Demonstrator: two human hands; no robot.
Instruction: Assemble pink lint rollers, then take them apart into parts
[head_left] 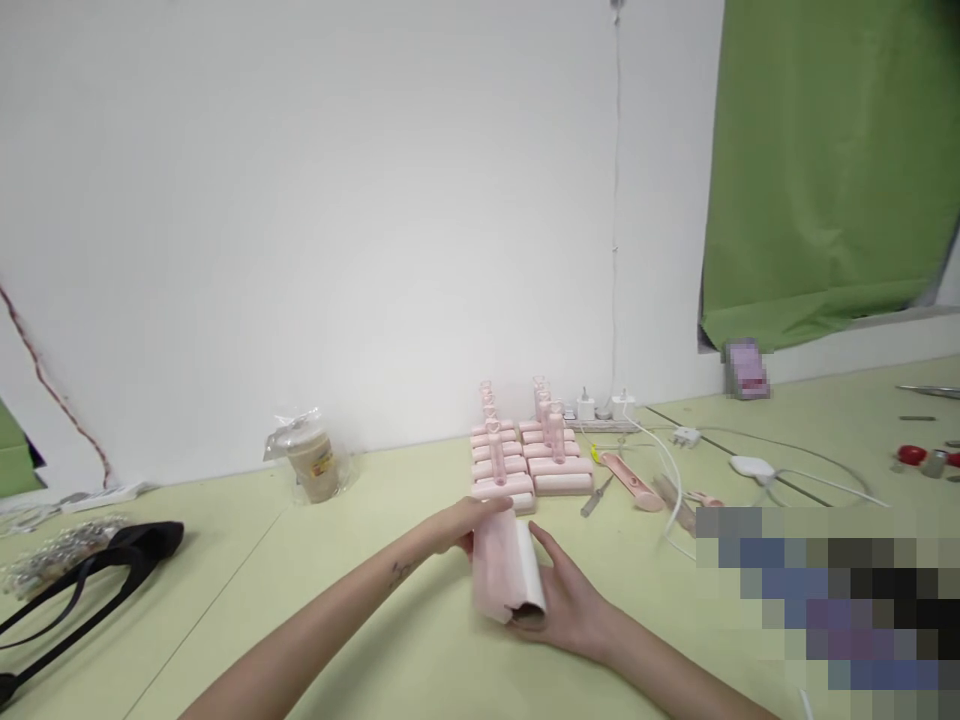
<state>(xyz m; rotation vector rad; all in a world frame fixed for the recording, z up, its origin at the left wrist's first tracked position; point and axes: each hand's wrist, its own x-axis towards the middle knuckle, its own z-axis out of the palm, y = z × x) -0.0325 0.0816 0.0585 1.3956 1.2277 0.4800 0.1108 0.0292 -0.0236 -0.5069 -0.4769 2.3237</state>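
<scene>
Between both hands, above the near part of the table, is a lint roller (499,575) with a pale pink cover and a white roll whose dark hollow end faces me. My left hand (466,522) grips its far upper end, thumb on top. From the right, my right hand (570,600) wraps around the white roll, with some fingers hidden beneath it. Just beyond the hands, similar pink lint rollers (561,477) lie in two columns, their clear pink handles standing up.
Right of the rollers lie a screwdriver (597,496), a pink handle shell (632,483), and white cables (679,470) leading to a power strip (611,425). A bagged drink cup (319,467) stands left by the wall. A black strap (142,550) lies far left. A blurred phone-like object (746,370) leans at back right.
</scene>
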